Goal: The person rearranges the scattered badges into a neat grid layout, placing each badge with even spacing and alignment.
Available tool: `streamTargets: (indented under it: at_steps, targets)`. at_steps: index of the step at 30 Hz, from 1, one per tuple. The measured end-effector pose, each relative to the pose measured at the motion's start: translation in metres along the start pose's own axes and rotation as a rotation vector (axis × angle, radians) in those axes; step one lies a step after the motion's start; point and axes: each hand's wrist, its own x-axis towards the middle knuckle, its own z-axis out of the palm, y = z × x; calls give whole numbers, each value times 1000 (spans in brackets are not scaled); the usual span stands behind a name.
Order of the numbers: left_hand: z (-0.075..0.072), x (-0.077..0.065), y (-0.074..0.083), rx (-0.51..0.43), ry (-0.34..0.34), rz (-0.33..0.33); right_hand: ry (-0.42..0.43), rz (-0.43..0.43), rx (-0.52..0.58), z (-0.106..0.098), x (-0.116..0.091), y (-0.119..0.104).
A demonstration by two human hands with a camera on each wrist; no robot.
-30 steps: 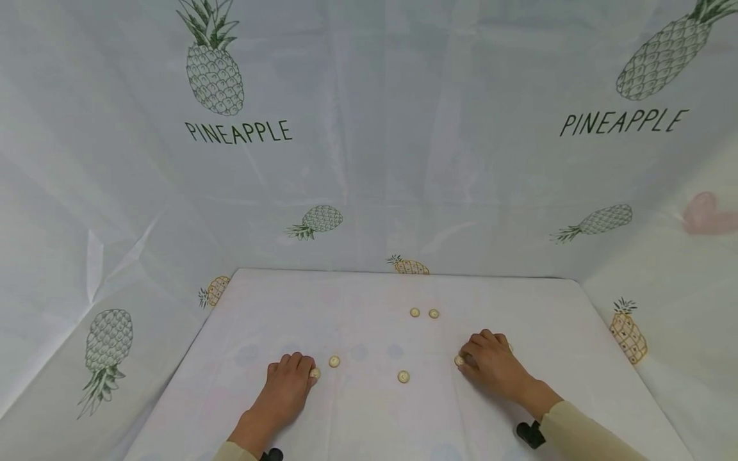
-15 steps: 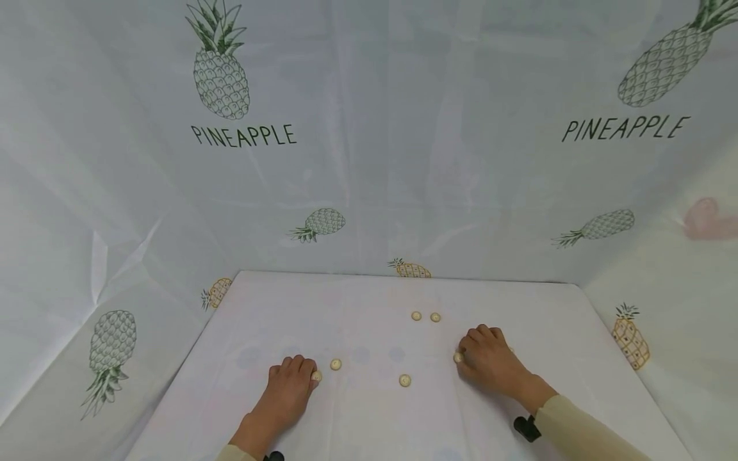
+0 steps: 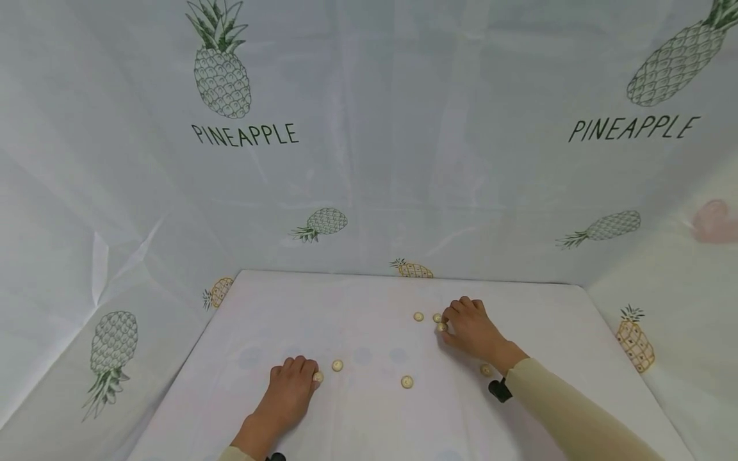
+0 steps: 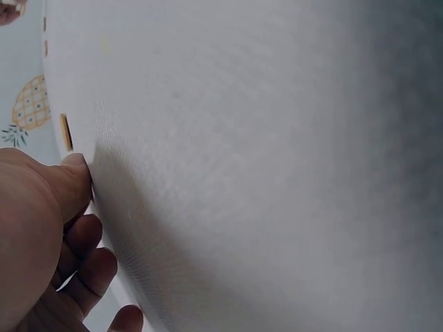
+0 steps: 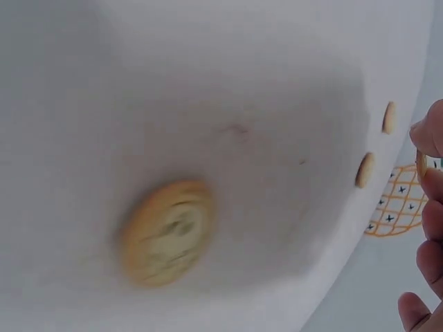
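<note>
My left hand [image 3: 289,390] rests on the table at left with its thumb and fingers pinching a small round wooden disc [image 3: 318,377]; in the left wrist view the fingers mostly hide this disc. Another disc [image 3: 337,365] lies just past its fingertips. Toward the back right, my right hand [image 3: 474,330] pinches a disc [image 3: 441,326] by its edge, also seen as a thin held disc [image 5: 421,164] in the right wrist view. Two discs, a nearer one [image 3: 437,317] and a left one [image 3: 418,316], lie beside those fingertips. One disc [image 3: 486,370] shows below the right wrist, its tan face bearing dark strokes.
A single disc [image 3: 407,381] lies mid-table between the hands. The white cloth-covered table [image 3: 369,422] has a straight back edge, with pineapple-printed sheets [image 3: 369,160] hanging behind and at both sides. Black wrist straps [image 3: 500,390] sit at the cuffs.
My right hand has moved left and toward the back with its disc, up to the two back discs. A disc formerly under that hand now shows. The left hand has kept its place.
</note>
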Motion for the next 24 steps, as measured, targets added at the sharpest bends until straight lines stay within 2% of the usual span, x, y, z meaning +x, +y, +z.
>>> streamTargets:
  at_steps: [4,10,16,24]
  targets:
    - [0,-1,-1,-8,-5,-9,3,-30,8,6,22,-3]
    - [-1,2,0,-9,6,-6,-40,-20,36,15,48,-12]
    - [-3,2,0,-22,-5,-3,-74,-42,53,28,67,-24]
    - [-1,1,-3,-17,29,24,-146,-26,108,40,86,-43]
